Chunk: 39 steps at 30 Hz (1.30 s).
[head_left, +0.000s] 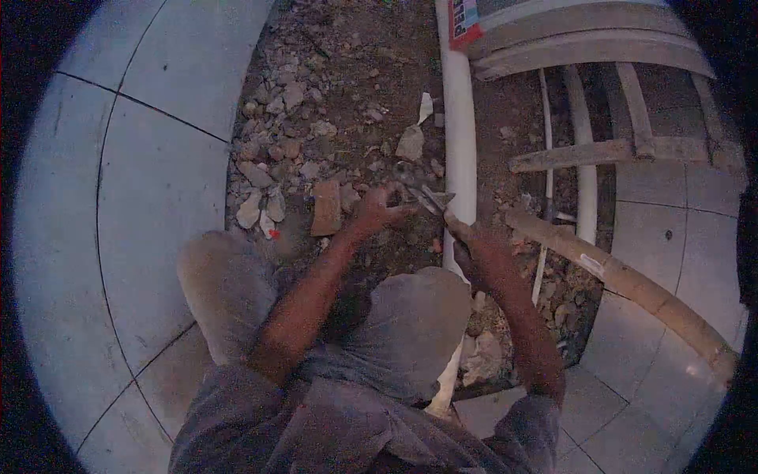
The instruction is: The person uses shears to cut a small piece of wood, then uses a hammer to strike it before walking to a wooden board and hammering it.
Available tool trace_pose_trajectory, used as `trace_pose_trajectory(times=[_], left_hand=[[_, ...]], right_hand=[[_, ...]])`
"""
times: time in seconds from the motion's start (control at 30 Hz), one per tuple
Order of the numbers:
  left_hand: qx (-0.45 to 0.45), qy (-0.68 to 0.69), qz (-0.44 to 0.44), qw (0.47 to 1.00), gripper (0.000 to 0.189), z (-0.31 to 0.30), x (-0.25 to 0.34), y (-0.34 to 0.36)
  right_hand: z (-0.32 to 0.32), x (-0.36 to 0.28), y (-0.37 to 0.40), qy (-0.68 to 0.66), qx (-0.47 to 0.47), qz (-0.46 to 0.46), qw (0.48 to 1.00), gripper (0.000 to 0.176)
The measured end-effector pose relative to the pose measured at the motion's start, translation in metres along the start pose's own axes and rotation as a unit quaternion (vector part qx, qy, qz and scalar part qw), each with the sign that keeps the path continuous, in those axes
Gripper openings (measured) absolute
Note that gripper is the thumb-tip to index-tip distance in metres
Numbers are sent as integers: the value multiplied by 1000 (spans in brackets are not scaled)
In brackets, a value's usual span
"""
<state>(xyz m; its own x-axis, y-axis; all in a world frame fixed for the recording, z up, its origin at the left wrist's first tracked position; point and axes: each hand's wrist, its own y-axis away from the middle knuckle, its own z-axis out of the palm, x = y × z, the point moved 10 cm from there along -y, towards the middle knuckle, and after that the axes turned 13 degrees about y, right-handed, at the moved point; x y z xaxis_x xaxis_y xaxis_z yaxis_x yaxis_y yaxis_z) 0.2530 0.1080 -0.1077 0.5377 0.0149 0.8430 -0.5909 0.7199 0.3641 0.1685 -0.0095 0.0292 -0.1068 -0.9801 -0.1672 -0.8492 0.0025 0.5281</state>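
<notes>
Between my two hands is a slim grey metal tool [426, 199] with a pointed end, too blurred to name its kind. My left hand [383, 208] is closed, its fingers curled at the tool's left side. Over the white pipe [460, 126], my right hand [462, 235] has its fingers bent close to the tool's lower right end. What lies inside the right hand's fingers is hidden. The pipe runs lengthwise over a strip of soil and rubble, passing beside my knee [418, 304].
Broken stones [272, 118] and a brick piece [325, 208] lie left of the pipe. On the right are a bamboo pole [624, 276], a wooden frame [584, 154] and a thinner white pipe [586, 197]. Pale floor tiles [166, 158] border the strip.
</notes>
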Motion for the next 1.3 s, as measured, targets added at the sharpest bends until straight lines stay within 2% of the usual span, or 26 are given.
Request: trace_pose_trajectory(times=[0.03,0.07,0.1,0.13,0.17,0.2,0.23,0.27,0.3,0.37,0.4,0.47,0.5,0.57,0.7,0.77,0.8,0.87,1.0,1.07,1.1,1.17,1.3], left_hand=[[47,-159,74,983,59,-18,-22,-17],[98,-311,146,934,59,-28,-25,-24],[101,-310,143,934,59,-23,-10,-16],[82,-242,129,958,58,-10,15,0],[63,-175,121,975,56,-2,30,5],[59,-175,121,975,56,1,29,4],[37,-108,81,990,55,1,18,0],[16,-41,42,998,53,3,10,-2],[15,-41,44,998,53,-1,5,-5],[60,-235,96,965,52,-12,3,-12],[59,-236,101,965,52,-11,3,-13],[43,-127,188,973,53,-2,18,-3],[46,-129,187,973,53,-2,19,-4],[102,-245,161,951,53,-7,10,-4],[65,-188,154,968,54,-1,22,-3],[69,-198,104,972,57,-1,20,-4],[68,-197,103,973,57,4,22,0],[144,-146,58,977,57,2,30,16],[105,-207,51,971,53,0,26,6],[84,-214,117,966,52,4,28,4],[83,-214,117,966,52,3,22,0],[60,-205,143,966,52,3,16,-8],[101,-197,171,960,52,-7,12,1]], right_hand=[[-2,0,3,0,3,1,1000,46],[-28,-12,11,-7,128,-60,990,47],[-50,-24,26,-18,244,-121,962,47],[-53,-26,30,-23,236,-119,964,47],[-74,-19,38,-77,298,-90,947,47],[-90,-8,48,-129,362,-60,921,46],[-77,14,44,-230,306,24,924,46],[-75,18,42,-228,307,25,923,46],[-62,15,30,-167,265,8,950,47],[-25,0,10,-21,169,-51,984,49],[-17,0,7,-19,174,-51,983,49],[-5,-7,6,-198,148,-98,964,48],[-4,-7,4,-199,147,-101,964,48],[-37,-1,25,-229,318,-95,915,48],[-19,27,22,-254,276,-34,926,44],[21,34,9,-268,183,5,946,46],[26,33,9,-268,183,7,946,46],[42,13,6,-237,112,-40,964,58],[29,14,5,-324,150,-15,934,58],[28,33,13,-344,213,60,913,57],[28,35,13,-344,214,61,912,57],[41,14,4,-265,100,-23,959,53],[4,9,12,-178,161,-29,970,49]])
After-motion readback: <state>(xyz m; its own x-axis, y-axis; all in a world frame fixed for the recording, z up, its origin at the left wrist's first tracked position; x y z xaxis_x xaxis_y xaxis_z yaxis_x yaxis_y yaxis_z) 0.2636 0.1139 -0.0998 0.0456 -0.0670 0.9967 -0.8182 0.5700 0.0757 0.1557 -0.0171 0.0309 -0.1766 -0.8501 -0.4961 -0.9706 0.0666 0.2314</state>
